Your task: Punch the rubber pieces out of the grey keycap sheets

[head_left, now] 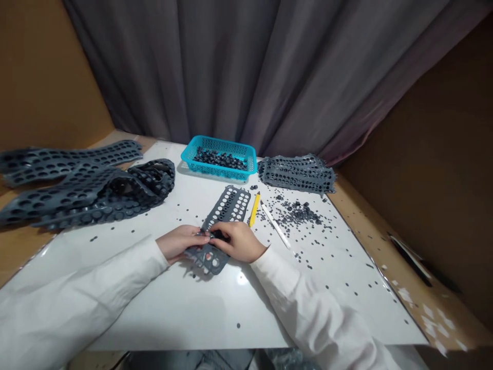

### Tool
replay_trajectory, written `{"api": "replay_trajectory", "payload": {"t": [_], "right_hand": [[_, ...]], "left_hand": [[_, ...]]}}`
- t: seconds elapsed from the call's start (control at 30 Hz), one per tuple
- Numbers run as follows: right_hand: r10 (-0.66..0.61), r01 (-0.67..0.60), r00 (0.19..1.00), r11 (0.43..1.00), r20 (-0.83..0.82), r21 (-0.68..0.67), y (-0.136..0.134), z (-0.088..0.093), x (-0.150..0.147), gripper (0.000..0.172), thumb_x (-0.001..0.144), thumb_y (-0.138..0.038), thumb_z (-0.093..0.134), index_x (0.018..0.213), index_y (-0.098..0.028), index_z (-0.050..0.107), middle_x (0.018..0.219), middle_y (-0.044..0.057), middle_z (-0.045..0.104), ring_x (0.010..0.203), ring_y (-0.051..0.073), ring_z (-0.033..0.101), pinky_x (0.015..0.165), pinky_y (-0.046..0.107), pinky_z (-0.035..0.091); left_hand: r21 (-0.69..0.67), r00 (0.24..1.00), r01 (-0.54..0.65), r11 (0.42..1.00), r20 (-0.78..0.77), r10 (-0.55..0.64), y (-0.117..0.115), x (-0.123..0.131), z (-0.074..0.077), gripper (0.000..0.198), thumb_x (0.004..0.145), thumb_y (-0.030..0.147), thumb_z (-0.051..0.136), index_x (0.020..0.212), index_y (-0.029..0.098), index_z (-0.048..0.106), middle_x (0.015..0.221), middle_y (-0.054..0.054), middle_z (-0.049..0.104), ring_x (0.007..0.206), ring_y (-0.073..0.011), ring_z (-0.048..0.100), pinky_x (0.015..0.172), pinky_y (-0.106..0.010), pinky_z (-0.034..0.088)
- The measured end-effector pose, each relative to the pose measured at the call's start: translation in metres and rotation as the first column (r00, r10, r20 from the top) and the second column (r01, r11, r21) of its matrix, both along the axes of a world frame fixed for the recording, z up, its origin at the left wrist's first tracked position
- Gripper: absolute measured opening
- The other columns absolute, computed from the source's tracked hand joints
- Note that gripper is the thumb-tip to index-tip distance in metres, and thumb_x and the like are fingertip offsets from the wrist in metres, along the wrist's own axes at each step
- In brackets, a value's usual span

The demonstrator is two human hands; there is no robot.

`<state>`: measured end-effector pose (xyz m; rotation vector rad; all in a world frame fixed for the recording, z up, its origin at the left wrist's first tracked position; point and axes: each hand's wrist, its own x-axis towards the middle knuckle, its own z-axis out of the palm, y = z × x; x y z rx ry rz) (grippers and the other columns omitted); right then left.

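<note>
The dark grey sheet with holes [230, 205] lies over the white tabletop [185, 313], in front of the person, its near end between both hands and its far end pointing toward the blue basket [219, 173]. The left hand [179, 242] pinches the sheet's left edge, thumb on top and fingers tucked beneath. The right hand [241, 241] bends over the sheet from the other side, thumb and forefinger drawn close beside the left thumb; whether they grip the sheet or a small piece in it, I cannot tell.

The sheet looks like rubber or soft plastic: probably light, bendy and hard to break, though the thin bridges between holes may stretch or tear if tugged. The shine on it suggests a fairly smooth surface. The solid margin along its long edges seems the best hold, with a finger underneath for backing. The curled sheets [88, 187] on the left look similarly floppy. The small dark bits [302, 211] on the right are probably light enough to scatter at a brush of the sleeve
</note>
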<state>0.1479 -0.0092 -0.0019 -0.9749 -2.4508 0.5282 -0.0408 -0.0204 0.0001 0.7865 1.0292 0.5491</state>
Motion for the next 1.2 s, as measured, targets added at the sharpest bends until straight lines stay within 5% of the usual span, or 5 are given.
{"api": "replay_trajectory", "payload": {"t": [0.23,0.47,0.8,1.0,1.2], "right_hand": [[-0.057,0.093,0.979,0.979,-0.197,0.180,-0.003,0.000,0.007,0.026,0.088,-0.028,0.042,0.100,-0.015,0.061,0.072,0.005,0.066,0.065,0.014,0.059,0.067,0.026,0.043],[-0.163,0.189,0.964,0.976,-0.212,0.111,-0.010,0.011,0.008,0.029,0.082,-0.042,0.048,0.096,-0.017,0.054,0.063,0.002,0.057,0.059,0.015,0.053,0.058,0.026,0.038],[0.008,-0.038,0.990,0.976,-0.140,-0.213,-0.004,0.003,0.002,0.035,0.088,-0.042,0.040,0.063,-0.018,0.041,0.055,-0.003,0.039,0.051,0.009,0.037,0.052,0.022,0.025],[-0.223,-0.207,0.822,0.741,-0.524,-0.639,-0.005,-0.008,-0.011,0.042,0.083,-0.051,0.044,0.058,-0.018,0.038,0.051,-0.006,0.031,0.047,0.007,0.029,0.045,0.021,0.024],[-0.514,-0.393,0.621,0.449,-0.592,-0.802,-0.005,-0.013,-0.024,0.040,0.072,-0.052,0.059,0.062,-0.019,0.040,0.044,-0.010,0.024,0.039,0.004,0.018,0.039,0.019,0.017]], "left_hand": [[0.360,0.991,0.102,0.928,-0.119,-0.063,-0.001,0.007,0.001,0.027,0.068,0.040,0.066,0.069,0.014,0.058,0.056,0.002,0.053,0.052,-0.0115,0.048,0.050,-0.021,0.035],[0.723,0.942,0.152,0.674,-0.312,0.122,-0.006,0.014,0.009,0.026,0.073,0.031,0.060,0.052,0.017,0.058,0.051,0.001,0.052,0.052,-0.0131,0.044,0.052,-0.022,0.033],[0.662,0.964,0.192,0.724,-0.266,-0.012,-0.005,0.010,-0.003,0.022,0.075,0.030,0.059,0.058,0.017,0.061,0.054,0.001,0.055,0.053,-0.0133,0.046,0.054,-0.021,0.033],[0.301,0.997,-0.077,0.951,0.051,0.064,-0.005,0.020,-0.013,0.027,0.065,0.039,0.063,0.055,0.013,0.061,0.047,0.000,0.054,0.045,-0.0110,0.043,0.046,-0.022,0.032],[0.072,0.957,-0.243,0.967,0.182,0.227,-0.008,0.032,0.000,0.026,0.060,0.036,0.064,0.050,0.012,0.060,0.042,-0.002,0.056,0.044,-0.0136,0.053,0.051,-0.024,0.044]]}}
